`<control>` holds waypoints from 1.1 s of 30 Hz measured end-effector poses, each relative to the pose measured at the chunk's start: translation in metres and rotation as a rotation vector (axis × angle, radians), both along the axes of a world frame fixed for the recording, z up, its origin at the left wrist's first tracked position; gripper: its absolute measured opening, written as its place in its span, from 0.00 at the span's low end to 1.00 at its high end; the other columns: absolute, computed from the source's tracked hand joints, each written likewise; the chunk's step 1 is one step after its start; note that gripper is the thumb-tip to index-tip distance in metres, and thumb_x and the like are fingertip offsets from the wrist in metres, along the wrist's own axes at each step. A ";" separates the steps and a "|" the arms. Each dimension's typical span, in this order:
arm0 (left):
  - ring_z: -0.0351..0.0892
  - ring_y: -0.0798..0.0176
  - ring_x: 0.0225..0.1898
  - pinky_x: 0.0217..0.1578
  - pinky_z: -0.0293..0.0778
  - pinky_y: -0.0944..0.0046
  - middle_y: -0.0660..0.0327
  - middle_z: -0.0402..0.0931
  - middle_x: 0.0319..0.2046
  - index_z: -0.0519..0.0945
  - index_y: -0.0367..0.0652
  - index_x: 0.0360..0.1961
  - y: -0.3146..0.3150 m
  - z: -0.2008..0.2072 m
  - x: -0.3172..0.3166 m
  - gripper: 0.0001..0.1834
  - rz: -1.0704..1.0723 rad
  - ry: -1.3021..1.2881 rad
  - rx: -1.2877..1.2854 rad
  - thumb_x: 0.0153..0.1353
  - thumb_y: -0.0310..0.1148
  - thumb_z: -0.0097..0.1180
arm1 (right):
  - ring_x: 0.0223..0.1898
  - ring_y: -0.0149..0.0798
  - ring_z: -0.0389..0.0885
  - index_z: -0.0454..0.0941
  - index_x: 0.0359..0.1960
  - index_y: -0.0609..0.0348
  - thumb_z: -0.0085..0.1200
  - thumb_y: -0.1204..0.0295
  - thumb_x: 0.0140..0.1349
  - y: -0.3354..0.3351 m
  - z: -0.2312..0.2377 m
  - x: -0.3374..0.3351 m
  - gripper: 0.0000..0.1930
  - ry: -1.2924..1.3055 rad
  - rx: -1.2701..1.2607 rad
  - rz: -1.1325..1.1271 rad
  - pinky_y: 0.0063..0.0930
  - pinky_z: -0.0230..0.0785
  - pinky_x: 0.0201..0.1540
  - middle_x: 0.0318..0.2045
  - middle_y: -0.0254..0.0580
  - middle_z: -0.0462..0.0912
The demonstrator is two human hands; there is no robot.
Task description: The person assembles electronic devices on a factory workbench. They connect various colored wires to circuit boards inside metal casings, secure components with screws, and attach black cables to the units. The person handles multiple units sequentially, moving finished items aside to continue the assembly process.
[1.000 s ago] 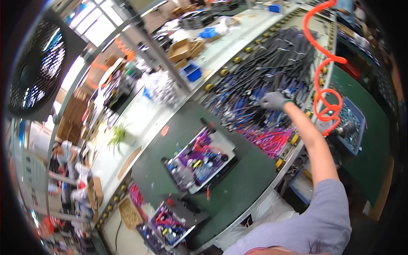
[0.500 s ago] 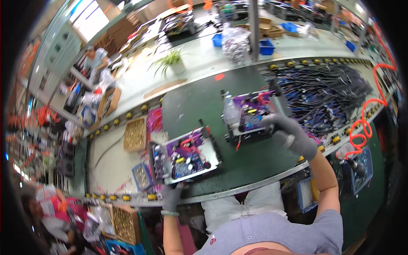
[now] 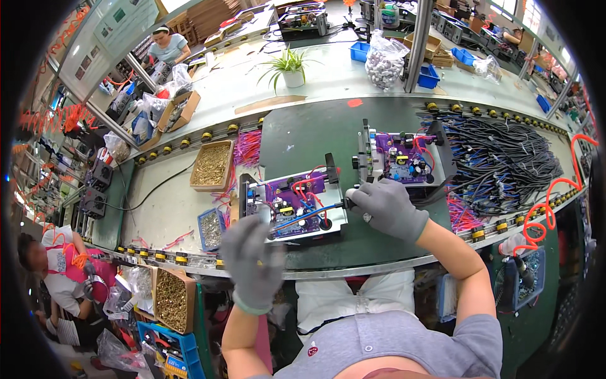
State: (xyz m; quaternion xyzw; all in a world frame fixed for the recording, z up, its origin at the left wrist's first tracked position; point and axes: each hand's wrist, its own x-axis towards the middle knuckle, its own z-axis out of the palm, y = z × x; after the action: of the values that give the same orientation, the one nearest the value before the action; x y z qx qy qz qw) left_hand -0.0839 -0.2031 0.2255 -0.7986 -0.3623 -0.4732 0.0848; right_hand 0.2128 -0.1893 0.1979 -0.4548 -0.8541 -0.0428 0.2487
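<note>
My right hand [image 3: 388, 205], in a grey glove, is closed on a black cable [image 3: 341, 204] between two open electronic units. The cable's blue wire end [image 3: 302, 219] lies across the nearer left unit [image 3: 287, 196], a metal tray with a purple circuit board, red wires and black end panels. Behind my right hand stands the second unit [image 3: 404, 158], of the same kind. My left hand [image 3: 252, 259], also gloved, is raised at the near left corner of the left unit. Motion smears its fingers.
A heap of black cables [image 3: 505, 158] lies on the right. On the left are a box of brass-coloured parts [image 3: 212, 165], a blue tray of small metal parts [image 3: 210, 228] and pink wires [image 3: 247, 148]. A coiled orange air hose [image 3: 549, 189] hangs at the right. A co-worker [image 3: 167, 47] sits beyond.
My right hand has moved left from the right unit and now holds a cable over the left unit. My left hand has come off the left unit's near edge. The view has shifted.
</note>
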 end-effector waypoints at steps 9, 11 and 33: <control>0.79 0.59 0.26 0.26 0.71 0.57 0.61 0.72 0.24 0.74 0.46 0.30 0.045 -0.012 0.079 0.06 -0.210 0.492 -0.209 0.54 0.32 0.59 | 0.30 0.44 0.85 0.76 0.35 0.53 0.61 0.72 0.48 0.009 0.030 -0.005 0.12 -0.348 -0.247 0.035 0.39 0.75 0.29 0.27 0.38 0.82; 0.78 0.58 0.25 0.24 0.71 0.57 0.61 0.72 0.24 0.75 0.45 0.31 0.047 -0.020 0.079 0.07 -0.219 0.543 -0.246 0.56 0.33 0.60 | 0.30 0.44 0.86 0.76 0.35 0.54 0.60 0.71 0.49 0.004 0.021 -0.017 0.11 -0.494 -0.259 -0.060 0.40 0.75 0.29 0.27 0.39 0.82; 0.72 0.77 0.28 0.29 0.67 0.76 0.68 0.76 0.30 0.80 0.38 0.44 0.084 0.019 0.041 0.09 -0.502 -0.601 -1.306 0.66 0.31 0.56 | 0.41 0.41 0.84 0.74 0.58 0.62 0.62 0.78 0.58 0.029 0.045 -0.027 0.25 0.480 -0.177 0.109 0.32 0.76 0.44 0.41 0.46 0.83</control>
State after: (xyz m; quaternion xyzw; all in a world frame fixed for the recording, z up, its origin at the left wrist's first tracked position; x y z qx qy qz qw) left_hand -0.0430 -0.1194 0.2442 -0.5818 -0.3836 -0.3651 -0.6173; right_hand 0.1853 -0.1606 0.2433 -0.4253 -0.7944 0.1548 0.4051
